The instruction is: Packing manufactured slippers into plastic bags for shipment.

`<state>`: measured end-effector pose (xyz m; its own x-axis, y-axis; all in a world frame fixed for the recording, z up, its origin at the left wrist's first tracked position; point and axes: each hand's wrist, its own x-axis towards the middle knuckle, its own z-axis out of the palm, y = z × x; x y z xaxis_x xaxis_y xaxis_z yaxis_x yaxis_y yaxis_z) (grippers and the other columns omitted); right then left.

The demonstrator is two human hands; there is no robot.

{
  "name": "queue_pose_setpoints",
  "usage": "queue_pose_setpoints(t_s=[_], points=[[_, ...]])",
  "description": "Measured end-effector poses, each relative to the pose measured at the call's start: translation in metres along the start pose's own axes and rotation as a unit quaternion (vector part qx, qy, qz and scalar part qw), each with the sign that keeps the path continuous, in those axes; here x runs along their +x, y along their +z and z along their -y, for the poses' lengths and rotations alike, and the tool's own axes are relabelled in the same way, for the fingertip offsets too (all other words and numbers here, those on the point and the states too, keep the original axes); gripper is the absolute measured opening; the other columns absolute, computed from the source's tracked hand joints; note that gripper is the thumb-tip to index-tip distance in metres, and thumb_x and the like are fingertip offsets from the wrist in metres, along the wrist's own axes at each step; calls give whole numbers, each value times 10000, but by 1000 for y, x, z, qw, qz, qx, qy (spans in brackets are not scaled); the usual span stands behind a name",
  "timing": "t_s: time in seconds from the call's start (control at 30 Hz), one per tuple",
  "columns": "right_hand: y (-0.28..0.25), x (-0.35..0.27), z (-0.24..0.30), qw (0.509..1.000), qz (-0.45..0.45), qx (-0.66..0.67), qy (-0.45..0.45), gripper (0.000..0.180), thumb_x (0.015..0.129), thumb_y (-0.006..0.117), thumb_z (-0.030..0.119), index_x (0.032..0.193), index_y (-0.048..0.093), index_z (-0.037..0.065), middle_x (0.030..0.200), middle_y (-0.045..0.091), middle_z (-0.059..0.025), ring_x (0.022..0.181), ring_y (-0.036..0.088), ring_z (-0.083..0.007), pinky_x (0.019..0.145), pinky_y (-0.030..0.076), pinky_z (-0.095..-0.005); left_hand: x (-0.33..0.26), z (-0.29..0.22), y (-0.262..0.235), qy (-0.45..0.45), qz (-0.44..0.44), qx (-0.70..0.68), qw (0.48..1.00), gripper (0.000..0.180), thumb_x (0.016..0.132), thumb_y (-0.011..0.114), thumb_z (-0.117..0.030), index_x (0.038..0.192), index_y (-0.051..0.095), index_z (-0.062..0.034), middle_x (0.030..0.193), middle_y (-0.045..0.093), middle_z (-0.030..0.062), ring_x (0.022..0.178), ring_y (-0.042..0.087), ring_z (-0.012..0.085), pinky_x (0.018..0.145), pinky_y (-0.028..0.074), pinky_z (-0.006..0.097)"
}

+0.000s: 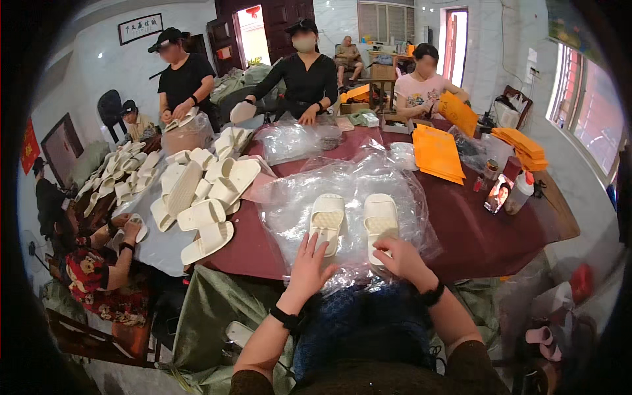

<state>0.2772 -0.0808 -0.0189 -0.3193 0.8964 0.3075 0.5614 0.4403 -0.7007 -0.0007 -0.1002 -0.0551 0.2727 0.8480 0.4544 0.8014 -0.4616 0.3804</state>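
Two cream slippers lie side by side on clear plastic bags point(289, 220) in front of me, toes pointing away. My left hand point(308, 266) is open, its fingers spread at the heel of the left slipper point(328, 220). At the heel of the right slipper point(381, 217), my right hand point(403, 262) is curled, with thumb and fingers closed at the slipper's edge. Part of that heel is hidden under the hand. To the left rises a heap of similar cream slippers point(220, 178).
A dark red cloth point(474, 237) covers the table. Orange envelopes point(438, 155) lie at the right, near a propped phone point(498, 195) and a bottle point(520, 192). Co-workers stand and sit around the far and left sides; one person point(108, 270) at the left handles a slipper.
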Motion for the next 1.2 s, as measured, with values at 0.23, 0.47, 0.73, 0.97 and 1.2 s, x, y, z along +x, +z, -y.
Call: queue_pose_setpoints(t_s=[0.23,0.47,0.73,0.97,1.2], points=[[38,75,-28,978,35,-182,91,538,853,692,422,1146,609,-22,1041,660,-238,1005,633,-391,864,503,-465,2,34,42,-46,25,-18,998,803,797,748,-501,1480,444,-207,1558,238,314,1414,270,516,1133,318,522],[89,128,-71,978,-100,-182,-33,622,826,683,543,1113,626,-6,1081,641,-231,1025,627,-385,855,508,-468,8,29,48,-15,5,-4,1000,791,807,731,-519,1476,451,-204,1544,259,330,1395,294,542,1115,338,533],[111,141,-39,944,-61,-313,83,610,848,610,593,1017,702,15,1002,675,-207,949,659,-374,849,508,-479,0,33,48,-16,10,16,1000,769,816,699,-561,1467,461,-229,1545,284,308,1371,328,548,1093,356,540],[97,135,-47,969,-158,-160,99,384,886,582,429,903,722,72,883,703,-166,865,674,-357,739,527,-472,-6,40,54,-42,12,0,999,846,826,677,-590,1494,411,-144,1562,289,266,1431,285,468,1135,310,514],[69,102,-81,916,-290,245,129,423,935,600,367,774,609,-24,652,559,-96,622,501,-180,621,430,-358,-20,26,40,-39,29,23,999,766,800,717,-543,1405,524,-114,1523,339,290,1386,337,492,1121,336,515]])
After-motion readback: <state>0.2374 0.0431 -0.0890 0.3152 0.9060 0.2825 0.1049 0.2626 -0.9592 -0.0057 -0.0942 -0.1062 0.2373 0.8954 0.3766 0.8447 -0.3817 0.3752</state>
